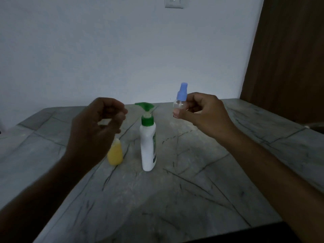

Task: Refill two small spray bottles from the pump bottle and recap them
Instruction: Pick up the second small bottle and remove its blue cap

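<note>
Bench (201,172): grey veined stone, carries the whole setup, white wall behind.

Pump bottle (148,146): white body, green collar and spout, upright mid-bench, between the two hands, nobody touching it.

Left hand (98,127): raised above the bench, fingers curled in toward the thumb. Possibly pinching something small, a cap maybe, but too dark and blurred; cannot tell what the grip has, if anything.

Right hand (203,114): raised to the right of the pump bottle, grip closed around the clear spray bottle (178,106), thumb and fingers pinching its body. Blue spray cap (182,93) is on it. Bottle looks clear near the neck; lower part is hidden by the fingers, so fill level unreadable.

Yellow spray bottle (115,153): stands on the bench just left of the pump bottle, partly behind the left hand. Full of yellow liquid nearly to the shoulder; top hidden, so capped or not is unclear.

Progress estimate: yellow one looks filled, recap unconfirmed. Clear one appears still to do: uncap, fill, recap.
</note>
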